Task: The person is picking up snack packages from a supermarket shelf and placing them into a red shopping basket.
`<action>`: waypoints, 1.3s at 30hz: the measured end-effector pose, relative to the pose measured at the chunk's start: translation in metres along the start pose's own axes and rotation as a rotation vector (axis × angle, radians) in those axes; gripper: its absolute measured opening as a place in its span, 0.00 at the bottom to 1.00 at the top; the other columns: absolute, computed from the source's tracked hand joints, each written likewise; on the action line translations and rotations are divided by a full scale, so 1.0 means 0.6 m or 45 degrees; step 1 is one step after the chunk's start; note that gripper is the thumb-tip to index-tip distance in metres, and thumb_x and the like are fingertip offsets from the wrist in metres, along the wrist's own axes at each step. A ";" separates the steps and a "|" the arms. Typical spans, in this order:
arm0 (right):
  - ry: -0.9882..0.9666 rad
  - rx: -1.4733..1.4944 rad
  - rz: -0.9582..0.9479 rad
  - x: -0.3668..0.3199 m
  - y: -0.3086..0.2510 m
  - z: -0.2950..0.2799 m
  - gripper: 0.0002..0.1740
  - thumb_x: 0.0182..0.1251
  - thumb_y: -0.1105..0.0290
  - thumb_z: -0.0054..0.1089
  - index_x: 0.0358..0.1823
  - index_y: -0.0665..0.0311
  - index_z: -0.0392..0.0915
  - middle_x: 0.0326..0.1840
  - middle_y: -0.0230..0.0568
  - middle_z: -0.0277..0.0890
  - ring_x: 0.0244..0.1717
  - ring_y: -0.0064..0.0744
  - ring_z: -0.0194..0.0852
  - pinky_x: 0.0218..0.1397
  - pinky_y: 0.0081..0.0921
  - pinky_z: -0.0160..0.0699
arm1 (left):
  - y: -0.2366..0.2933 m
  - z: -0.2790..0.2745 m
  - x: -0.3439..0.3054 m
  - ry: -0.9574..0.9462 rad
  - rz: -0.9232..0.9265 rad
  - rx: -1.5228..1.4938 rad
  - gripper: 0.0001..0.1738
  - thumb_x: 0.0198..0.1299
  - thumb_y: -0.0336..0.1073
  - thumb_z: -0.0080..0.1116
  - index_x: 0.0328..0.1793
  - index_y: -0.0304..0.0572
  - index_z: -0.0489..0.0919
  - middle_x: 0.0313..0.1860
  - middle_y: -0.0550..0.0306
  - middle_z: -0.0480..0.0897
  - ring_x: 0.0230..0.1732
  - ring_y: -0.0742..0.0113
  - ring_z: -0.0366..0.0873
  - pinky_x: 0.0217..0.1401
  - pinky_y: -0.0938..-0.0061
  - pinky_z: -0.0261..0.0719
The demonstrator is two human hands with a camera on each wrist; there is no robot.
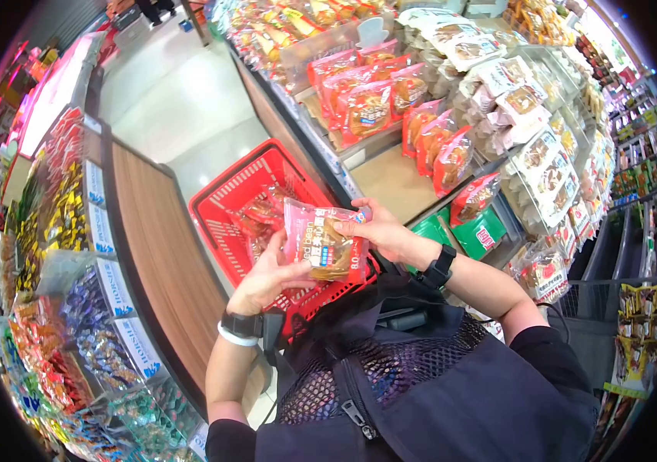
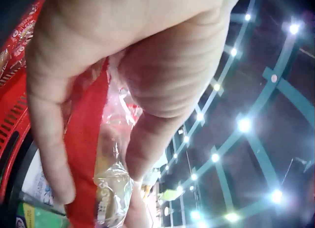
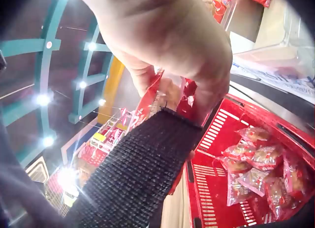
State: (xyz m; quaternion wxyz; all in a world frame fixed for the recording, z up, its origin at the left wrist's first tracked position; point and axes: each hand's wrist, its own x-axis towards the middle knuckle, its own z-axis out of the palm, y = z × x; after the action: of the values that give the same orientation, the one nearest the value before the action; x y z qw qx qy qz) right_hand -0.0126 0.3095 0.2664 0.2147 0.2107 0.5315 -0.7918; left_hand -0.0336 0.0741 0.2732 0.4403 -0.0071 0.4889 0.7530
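Note:
A red and clear bread package with "red bean" lettering (image 1: 324, 245) is held up above the shopping basket in the head view. The right hand (image 1: 381, 232) grips its upper right side, thumb across the front. At its left edge is the left hand (image 1: 268, 279), fingers and thumb around the side. In the left wrist view the left hand (image 2: 123, 56) has fingers on one side of the package (image 2: 87, 144) and the thumb on the other. The right hand (image 3: 167, 41) pinches the package (image 3: 165, 92) in the right wrist view. The red basket (image 3: 209, 176) holds several similar packages (image 3: 266, 158).
Shelves of red bread packages (image 1: 365, 109) and white packages (image 1: 524, 104) stand at the upper right. Green boxes (image 1: 479, 235) lie by the right forearm. On the left runs a wooden ledge (image 1: 160, 223) beside bins of wrapped sweets (image 1: 97, 323). A dark bag (image 1: 421, 377) hangs at the person's front.

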 end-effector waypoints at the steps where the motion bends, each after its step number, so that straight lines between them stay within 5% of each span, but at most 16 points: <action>1: 0.026 -0.114 -0.144 -0.002 0.006 -0.006 0.47 0.52 0.70 0.71 0.65 0.68 0.45 0.52 0.49 0.69 0.51 0.34 0.72 0.53 0.34 0.75 | 0.007 0.016 0.001 0.004 -0.129 0.090 0.41 0.53 0.25 0.63 0.70 0.43 0.53 0.59 0.49 0.72 0.58 0.59 0.72 0.61 0.66 0.72; 3: 0.221 -0.625 -0.314 -0.022 0.000 -0.020 0.51 0.52 0.66 0.70 0.69 0.69 0.42 0.59 0.56 0.65 0.58 0.42 0.67 0.61 0.35 0.67 | -0.003 0.032 0.016 -0.013 -0.149 0.150 0.37 0.50 0.27 0.67 0.65 0.38 0.60 0.54 0.52 0.76 0.53 0.63 0.76 0.56 0.71 0.76; 5: 0.387 -1.300 -0.671 -0.070 -0.015 -0.012 0.60 0.43 0.59 0.74 0.70 0.68 0.40 0.65 0.66 0.53 0.68 0.57 0.51 0.68 0.42 0.56 | -0.014 0.042 0.039 0.024 0.220 0.459 0.36 0.46 0.25 0.69 0.62 0.34 0.64 0.54 0.53 0.76 0.52 0.67 0.75 0.55 0.73 0.76; 6: 0.294 -1.440 -0.714 -0.089 -0.018 -0.014 0.64 0.36 0.54 0.76 0.72 0.61 0.41 0.68 0.71 0.40 0.71 0.68 0.34 0.71 0.50 0.46 | -0.006 0.054 0.045 0.000 0.239 0.561 0.35 0.43 0.25 0.70 0.59 0.32 0.66 0.53 0.54 0.76 0.51 0.69 0.75 0.55 0.74 0.76; 11: 0.344 -1.740 -0.745 -0.145 -0.011 -0.002 0.64 0.32 0.57 0.77 0.72 0.50 0.42 0.67 0.62 0.45 0.69 0.67 0.41 0.66 0.66 0.39 | 0.024 0.127 0.064 -0.271 0.123 0.486 0.37 0.45 0.27 0.70 0.62 0.32 0.64 0.52 0.55 0.75 0.53 0.68 0.74 0.57 0.72 0.74; 13: 0.546 -1.687 -0.897 -0.147 -0.007 -0.014 0.63 0.31 0.60 0.77 0.72 0.51 0.44 0.63 0.61 0.49 0.64 0.65 0.47 0.65 0.61 0.46 | 0.042 0.162 0.065 -0.401 0.247 0.759 0.41 0.47 0.29 0.69 0.66 0.32 0.59 0.55 0.54 0.73 0.55 0.68 0.72 0.58 0.72 0.72; 14: 0.628 -1.600 -0.993 -0.153 -0.013 -0.022 0.60 0.32 0.65 0.75 0.71 0.55 0.47 0.59 0.57 0.56 0.60 0.58 0.55 0.64 0.49 0.56 | 0.053 0.172 0.064 -0.508 0.153 0.678 0.43 0.51 0.29 0.67 0.70 0.35 0.54 0.59 0.50 0.71 0.58 0.66 0.70 0.60 0.70 0.71; 18: 0.798 -1.387 -1.081 -0.199 -0.039 -0.100 0.54 0.35 0.70 0.72 0.69 0.61 0.53 0.53 0.50 0.65 0.55 0.47 0.63 0.61 0.33 0.64 | 0.065 0.169 0.061 -0.591 0.111 0.508 0.38 0.57 0.31 0.60 0.71 0.38 0.54 0.64 0.46 0.67 0.62 0.58 0.68 0.60 0.62 0.72; 21: 1.094 -1.487 -0.864 -0.229 -0.043 -0.183 0.44 0.37 0.63 0.73 0.60 0.64 0.65 0.51 0.52 0.68 0.54 0.46 0.65 0.59 0.36 0.66 | 0.045 0.108 0.078 -0.555 0.117 0.531 0.36 0.57 0.34 0.60 0.69 0.38 0.58 0.62 0.47 0.69 0.60 0.59 0.70 0.60 0.64 0.72; 27: 1.502 -1.301 -0.582 -0.193 -0.003 -0.331 0.53 0.36 0.65 0.75 0.65 0.60 0.52 0.56 0.55 0.61 0.58 0.56 0.60 0.59 0.44 0.63 | 0.047 0.100 0.052 -0.470 0.126 0.404 0.31 0.58 0.36 0.60 0.66 0.38 0.63 0.54 0.51 0.76 0.53 0.63 0.75 0.56 0.70 0.73; 29: 1.540 -1.268 -0.527 -0.184 -0.005 -0.347 0.57 0.35 0.65 0.76 0.68 0.58 0.48 0.61 0.55 0.57 0.61 0.58 0.57 0.60 0.45 0.62 | 0.084 0.127 0.027 -0.404 0.285 0.613 0.28 0.57 0.32 0.59 0.64 0.37 0.65 0.53 0.51 0.76 0.53 0.66 0.75 0.55 0.72 0.73; 32: 1.364 -1.025 -0.050 -0.159 0.006 -0.354 0.71 0.34 0.67 0.79 0.72 0.46 0.28 0.70 0.61 0.30 0.67 0.62 0.47 0.62 0.47 0.64 | 0.155 0.184 -0.035 -0.231 0.760 1.120 0.21 0.50 0.22 0.59 0.53 0.34 0.73 0.43 0.52 0.80 0.46 0.64 0.78 0.50 0.73 0.76; 33: 1.346 -1.067 -0.047 -0.155 -0.006 -0.349 0.71 0.34 0.67 0.79 0.72 0.46 0.28 0.70 0.61 0.30 0.67 0.62 0.47 0.62 0.47 0.64 | 0.183 0.206 -0.065 -0.169 0.958 1.395 0.20 0.47 0.20 0.59 0.50 0.33 0.75 0.40 0.51 0.81 0.44 0.62 0.79 0.48 0.73 0.77; 35: 1.353 -0.257 0.154 -0.146 -0.028 -0.325 0.76 0.33 0.69 0.79 0.71 0.42 0.19 0.70 0.64 0.27 0.67 0.59 0.48 0.60 0.49 0.68 | 0.216 0.246 -0.120 -0.105 1.340 1.654 0.15 0.47 0.25 0.59 0.44 0.33 0.78 0.37 0.47 0.80 0.40 0.53 0.79 0.44 0.70 0.78; 37: 1.332 -0.388 0.227 -0.143 -0.036 -0.305 0.75 0.34 0.71 0.78 0.70 0.41 0.18 0.70 0.63 0.27 0.67 0.58 0.47 0.59 0.49 0.69 | 0.226 0.278 -0.168 0.032 1.596 1.678 0.17 0.46 0.21 0.59 0.45 0.32 0.77 0.38 0.49 0.81 0.43 0.58 0.79 0.44 0.68 0.78; 39: 1.341 -0.539 0.306 -0.145 -0.037 -0.298 0.75 0.35 0.75 0.77 0.69 0.38 0.17 0.69 0.62 0.27 0.68 0.56 0.46 0.57 0.51 0.71 | 0.211 0.262 -0.181 0.148 1.535 1.694 0.16 0.46 0.22 0.59 0.45 0.32 0.77 0.38 0.48 0.81 0.43 0.58 0.78 0.45 0.68 0.78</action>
State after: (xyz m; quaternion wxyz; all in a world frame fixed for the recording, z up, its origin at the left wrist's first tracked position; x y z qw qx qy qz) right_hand 0.0649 0.4938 0.2698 0.0472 0.5876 0.6858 -0.4269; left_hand 0.0137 0.1026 0.4955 -0.1418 0.4691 0.7660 0.4160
